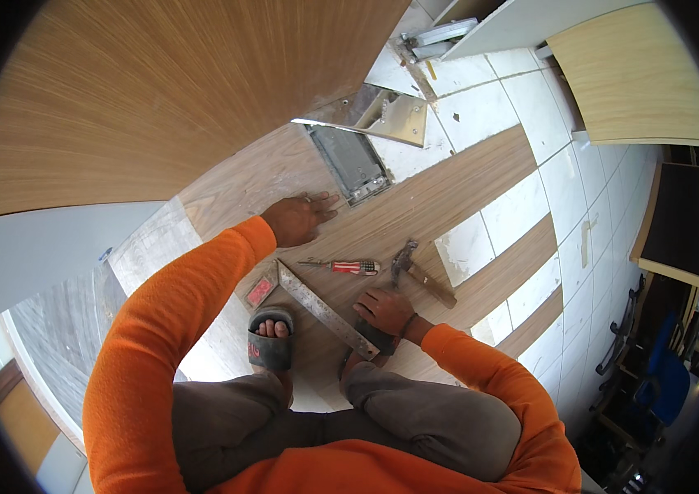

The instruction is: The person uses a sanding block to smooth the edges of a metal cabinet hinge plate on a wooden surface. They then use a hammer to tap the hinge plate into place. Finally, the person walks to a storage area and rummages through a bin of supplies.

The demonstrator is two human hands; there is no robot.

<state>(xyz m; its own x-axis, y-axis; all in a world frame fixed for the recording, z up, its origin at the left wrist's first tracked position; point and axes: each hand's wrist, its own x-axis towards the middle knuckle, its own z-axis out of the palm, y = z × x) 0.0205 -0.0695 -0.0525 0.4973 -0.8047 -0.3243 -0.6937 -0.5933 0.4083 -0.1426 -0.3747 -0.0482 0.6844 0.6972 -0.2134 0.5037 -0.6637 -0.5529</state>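
Note:
My left hand [300, 219] lies flat on a wood-look plank [242, 177], fingers stretched toward a grey metal box [351, 158] set into the floor. It holds nothing. Over my right sandal [378, 336] rests my right hand [385, 311], fingers loosely bent and slightly apart, with nothing visible in them. Between my feet lies a metal try square [322, 306] with a red label on its short arm. A screwdriver [355, 267] with a flag-patterned handle sits beyond it. Right of that is a claw hammer [431, 285] with a wooden handle.
A large wooden panel [185, 90] stands at the upper left. Beside the floor box is a metal-edged piece [399, 119]. White tiles [481, 111] alternate with planks on the right. A blue chair [666, 379] and a dark-topped table [682, 218] are at the far right.

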